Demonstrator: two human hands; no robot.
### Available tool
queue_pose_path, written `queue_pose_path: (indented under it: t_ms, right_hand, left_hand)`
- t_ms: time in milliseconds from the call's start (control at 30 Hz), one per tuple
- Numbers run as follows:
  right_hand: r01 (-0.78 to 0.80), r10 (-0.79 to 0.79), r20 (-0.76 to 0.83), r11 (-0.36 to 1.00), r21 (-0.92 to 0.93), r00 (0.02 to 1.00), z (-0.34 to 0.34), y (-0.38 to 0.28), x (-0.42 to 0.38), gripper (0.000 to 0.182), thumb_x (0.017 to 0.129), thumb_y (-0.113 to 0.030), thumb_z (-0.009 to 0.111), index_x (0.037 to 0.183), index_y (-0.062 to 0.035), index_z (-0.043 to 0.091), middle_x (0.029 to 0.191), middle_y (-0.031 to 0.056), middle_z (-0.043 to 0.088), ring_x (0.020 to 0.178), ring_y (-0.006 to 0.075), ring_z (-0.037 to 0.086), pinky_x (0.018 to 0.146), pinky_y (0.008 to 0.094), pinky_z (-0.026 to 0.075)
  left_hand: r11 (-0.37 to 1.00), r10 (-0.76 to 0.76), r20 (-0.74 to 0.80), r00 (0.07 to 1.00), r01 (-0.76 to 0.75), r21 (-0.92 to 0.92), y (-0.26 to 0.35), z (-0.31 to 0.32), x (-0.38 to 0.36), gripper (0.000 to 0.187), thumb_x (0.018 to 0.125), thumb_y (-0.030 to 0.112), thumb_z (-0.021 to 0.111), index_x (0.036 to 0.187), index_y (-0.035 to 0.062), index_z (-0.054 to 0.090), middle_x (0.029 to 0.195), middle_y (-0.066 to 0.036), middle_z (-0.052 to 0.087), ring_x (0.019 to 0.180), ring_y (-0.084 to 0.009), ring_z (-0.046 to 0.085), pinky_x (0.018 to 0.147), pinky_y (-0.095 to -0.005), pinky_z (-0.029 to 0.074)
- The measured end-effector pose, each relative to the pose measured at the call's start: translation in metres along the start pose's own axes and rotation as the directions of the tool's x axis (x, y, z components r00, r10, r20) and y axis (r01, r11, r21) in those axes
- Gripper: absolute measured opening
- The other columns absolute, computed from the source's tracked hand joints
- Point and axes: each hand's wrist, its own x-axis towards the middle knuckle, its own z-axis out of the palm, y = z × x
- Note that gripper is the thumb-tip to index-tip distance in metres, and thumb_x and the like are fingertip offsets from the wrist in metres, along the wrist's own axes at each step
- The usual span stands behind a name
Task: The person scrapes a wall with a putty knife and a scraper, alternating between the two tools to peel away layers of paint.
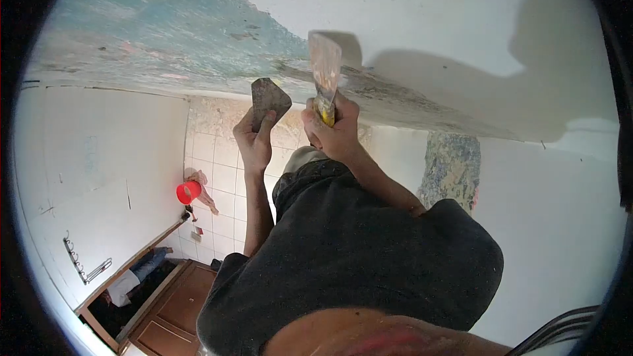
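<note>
My right hand [334, 133] is closed round the yellow handle of a putty knife [325, 62]. Its wide, smeared blade points up at the wall [409, 20], and a shadow falls just beside it. In my left hand [254, 148] is a flat, dirty grey spreader plate [269, 100], gripped at its lower edge with the thumb across its face. The plate is held a little left of the putty knife. Behind both tools, the wall is partly smooth white and partly a worn blue-green patch [178, 20], with rough, stained plaster lower down.
On the tiled floor [224, 151] to the left stand a red bucket [188, 192] and a crumpled cloth [208, 200]. A brown wooden door [168, 310] is at lower left, near wall hooks [74, 257]. Bare, mottled plaster [452, 168] marks the right-hand wall.
</note>
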Motion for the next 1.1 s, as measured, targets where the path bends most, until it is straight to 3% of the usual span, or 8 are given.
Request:
queue_pose_path:
  t_ms: [133, 267, 367, 467, 567, 933, 1033, 1100]
  right_hand:
    - [-0.034, 0.036, -0.083, 0.999, 0.018, 0.996, 0.009, 0.009, -0.006, 0.01, 0.09, 0.002, 0.057, 0.099, 0.0011, 0.052, 0.061, 0.0001, 0.048, 0.038, 0.0046, 0.039, 0.034, 0.0224, 0.03]
    - [-0.124, 0.123, 0.02, 0.99, 0.06, 0.992, 0.008, 0.002, -0.01, 0.006, 0.093, -0.001, 0.056, 0.095, -0.0008, 0.051, 0.058, 0.0004, 0.047, 0.037, 0.0052, 0.038, 0.033, 0.0222, 0.03]
    - [-0.079, 0.08, -0.041, 0.997, 0.006, 0.996, 0.004, 0.013, -0.011, 0.006, 0.093, -0.004, 0.056, 0.095, -0.0004, 0.051, 0.056, -0.0002, 0.046, 0.036, 0.0053, 0.038, 0.033, 0.0221, 0.029]
    - [-0.118, 0.122, -0.021, 0.986, 0.117, 0.992, 0.015, -0.003, -0.013, 0.007, 0.094, -0.005, 0.056, 0.091, -0.0012, 0.05, 0.055, -0.0004, 0.046, 0.036, 0.0051, 0.038, 0.033, 0.0223, 0.03]
    - [-0.059, 0.06, -0.069, 0.998, 0.015, 0.996, 0.01, 0.006, -0.011, 0.007, 0.093, -0.005, 0.056, 0.09, -0.0014, 0.051, 0.055, -0.0009, 0.046, 0.036, 0.0048, 0.039, 0.033, 0.0224, 0.03]
    - [-0.087, 0.084, -0.073, 0.996, -0.037, 0.994, 0.003, -0.012, -0.009, 0.009, 0.091, -0.003, 0.06, 0.095, -0.0008, 0.053, 0.058, -0.0015, 0.048, 0.038, 0.0036, 0.039, 0.034, 0.0212, 0.031]
    - [-0.105, 0.098, -0.107, 0.993, -0.061, 0.989, 0.004, -0.006, -0.013, 0.012, 0.09, -0.003, 0.061, 0.1, -0.0003, 0.054, 0.059, -0.0017, 0.049, 0.038, 0.0035, 0.039, 0.034, 0.0208, 0.031]
    - [-0.081, 0.071, -0.114, 0.993, -0.081, 0.991, 0.004, 0.0, -0.008, 0.016, 0.09, -0.003, 0.061, 0.104, 0.0002, 0.054, 0.06, -0.0017, 0.049, 0.038, 0.0037, 0.039, 0.034, 0.0206, 0.03]
  left_hand:
    - [0.999, 0.016, 0.004, 1.0, -0.016, 0.042, 0.003, -0.002, -0.004, 0.02, 0.09, 0.007, 0.061, 0.104, -0.0072, 0.065, 0.092, -0.009, 0.07, 0.086, -0.0119, 0.061, 0.08, -0.0273, 0.049]
    - [0.999, 0.007, -0.001, 1.0, -0.007, 0.034, -0.004, -0.004, -0.005, 0.02, 0.091, 0.007, 0.061, 0.104, -0.0072, 0.066, 0.092, -0.009, 0.07, 0.087, -0.0119, 0.061, 0.08, -0.0273, 0.049]
    - [0.999, 0.019, -0.001, 1.0, -0.019, 0.029, 0.002, -0.005, 0.0, 0.019, 0.091, 0.007, 0.061, 0.103, -0.0069, 0.066, 0.093, -0.009, 0.07, 0.088, -0.0118, 0.062, 0.08, -0.0276, 0.049]
    - [1.0, 0.019, 0.008, 1.0, -0.019, -0.002, 0.003, -0.002, -0.002, 0.019, 0.091, 0.007, 0.061, 0.104, -0.0067, 0.066, 0.094, -0.009, 0.071, 0.088, -0.0117, 0.062, 0.08, -0.0276, 0.048]
    - [1.0, 0.013, 0.055, 0.998, -0.015, 0.019, 0.004, -0.005, -0.002, 0.019, 0.091, 0.006, 0.061, 0.104, -0.0065, 0.066, 0.093, -0.009, 0.071, 0.088, -0.0118, 0.062, 0.08, -0.0273, 0.048]
    - [0.999, 0.035, 0.059, 0.998, -0.037, 0.039, -0.006, -0.007, 0.0, 0.018, 0.09, 0.008, 0.062, 0.101, -0.006, 0.067, 0.088, -0.008, 0.071, 0.082, -0.0103, 0.06, 0.075, -0.0266, 0.047]
    - [0.998, 0.031, 0.058, 0.998, -0.027, -0.063, -0.003, -0.001, 0.0, 0.017, 0.09, 0.009, 0.063, 0.098, -0.0058, 0.067, 0.087, -0.008, 0.071, 0.081, -0.0101, 0.06, 0.074, -0.0267, 0.047]
    - [0.999, 0.053, 0.066, 0.996, -0.053, -0.006, -0.002, -0.003, 0.0, 0.018, 0.09, 0.009, 0.063, 0.098, -0.0059, 0.067, 0.087, -0.007, 0.071, 0.081, -0.0098, 0.06, 0.073, -0.0266, 0.047]
